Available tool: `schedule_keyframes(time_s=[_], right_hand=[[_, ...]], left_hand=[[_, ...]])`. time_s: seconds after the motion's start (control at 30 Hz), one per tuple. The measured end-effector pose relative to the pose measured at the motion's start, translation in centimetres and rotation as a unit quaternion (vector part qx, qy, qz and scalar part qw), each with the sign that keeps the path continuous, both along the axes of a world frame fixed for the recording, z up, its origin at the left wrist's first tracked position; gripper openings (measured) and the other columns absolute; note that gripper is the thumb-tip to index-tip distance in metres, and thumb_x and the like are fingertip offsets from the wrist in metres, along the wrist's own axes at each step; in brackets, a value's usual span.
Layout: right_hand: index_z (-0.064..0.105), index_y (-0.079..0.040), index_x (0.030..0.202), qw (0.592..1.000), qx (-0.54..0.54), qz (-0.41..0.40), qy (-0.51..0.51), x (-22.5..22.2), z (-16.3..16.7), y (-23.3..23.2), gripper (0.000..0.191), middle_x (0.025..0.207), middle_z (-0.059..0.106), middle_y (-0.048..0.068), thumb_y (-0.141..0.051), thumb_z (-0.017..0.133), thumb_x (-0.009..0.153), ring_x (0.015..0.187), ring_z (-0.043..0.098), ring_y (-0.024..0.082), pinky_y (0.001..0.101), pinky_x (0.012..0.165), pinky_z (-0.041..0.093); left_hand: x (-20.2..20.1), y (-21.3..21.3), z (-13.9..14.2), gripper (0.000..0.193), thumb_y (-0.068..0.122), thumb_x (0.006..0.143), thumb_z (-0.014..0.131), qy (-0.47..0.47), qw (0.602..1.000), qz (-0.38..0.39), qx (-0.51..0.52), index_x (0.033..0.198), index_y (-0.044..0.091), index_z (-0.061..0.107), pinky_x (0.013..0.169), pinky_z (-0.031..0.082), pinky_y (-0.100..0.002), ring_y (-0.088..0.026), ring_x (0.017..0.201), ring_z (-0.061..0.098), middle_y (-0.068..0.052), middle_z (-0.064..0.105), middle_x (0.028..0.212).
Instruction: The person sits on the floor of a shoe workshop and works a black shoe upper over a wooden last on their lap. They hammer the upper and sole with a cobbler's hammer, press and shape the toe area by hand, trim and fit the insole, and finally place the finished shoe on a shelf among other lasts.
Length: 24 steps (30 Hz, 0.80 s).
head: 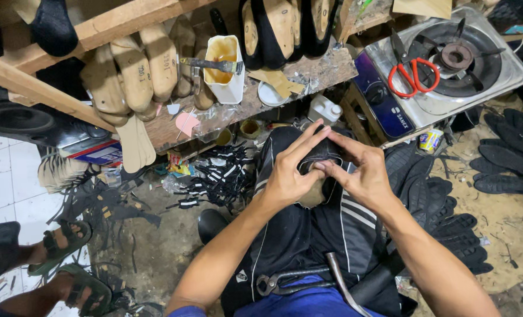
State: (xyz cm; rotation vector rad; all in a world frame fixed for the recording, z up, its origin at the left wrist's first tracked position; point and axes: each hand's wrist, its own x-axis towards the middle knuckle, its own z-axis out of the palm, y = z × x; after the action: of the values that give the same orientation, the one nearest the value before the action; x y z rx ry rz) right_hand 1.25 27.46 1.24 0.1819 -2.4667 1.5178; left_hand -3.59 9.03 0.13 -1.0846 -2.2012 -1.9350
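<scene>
Both hands are up at the centre of the view, pressed together around a black shoe upper stretched over a wooden last. The left hand grips it from nine o'clock, fingers spread over the top; the right hand clamps from three o'clock, thumb and fingertips pinching the dark edge. The work sits on the lap, over black striped fabric.

By my reading, the upper is already pulled over the last, and the edge looks partly smoothed down; pale wood still shows beneath at six o'clock, so the shaping seems unfinished. No sole is on it yet: black outsoles lie stacked at four o'clock. Lasting pincers rest unused on the lap at six o'clock. A glue pot with brush stands at eleven o'clock, red-handled scissors on a gas stove at one o'clock.
</scene>
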Motion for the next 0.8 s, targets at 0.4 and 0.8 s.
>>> schedule_keyframes(time_s=[0.4, 0.8], right_hand=[[0.064, 0.000, 0.136, 0.999, -0.012, -0.005, 0.039, 1.9, 1.3, -1.2, 0.060, 0.137, 0.067, 0.018, 0.003, 0.076, 0.077, 0.122, 0.068, 0.025, 0.0345, 0.103, 0.054], [0.063, 0.004, 0.128, 0.983, -0.061, -0.011, 0.172, 5.0, 4.6, -3.1, 0.050, 0.138, 0.064, 0.020, 0.004, 0.083, 0.082, 0.130, 0.065, 0.029, 0.0375, 0.114, 0.052]], left_hand=[[1.3, -1.3, 0.6, 0.105, 0.016, 0.066, 0.093, 0.023, 0.999, -0.024, -0.013, 0.155, 0.006, 0.038, 0.121, 0.035, -0.042, -0.040, 0.149, 0.039, -0.023, 0.037, 0.160], [2.2, -2.7, 5.0, 0.084, -0.001, 0.083, 0.083, 0.152, 0.988, -0.004, 0.033, 0.155, 0.001, 0.040, 0.128, 0.036, -0.042, -0.039, 0.155, 0.041, -0.022, 0.041, 0.163]])
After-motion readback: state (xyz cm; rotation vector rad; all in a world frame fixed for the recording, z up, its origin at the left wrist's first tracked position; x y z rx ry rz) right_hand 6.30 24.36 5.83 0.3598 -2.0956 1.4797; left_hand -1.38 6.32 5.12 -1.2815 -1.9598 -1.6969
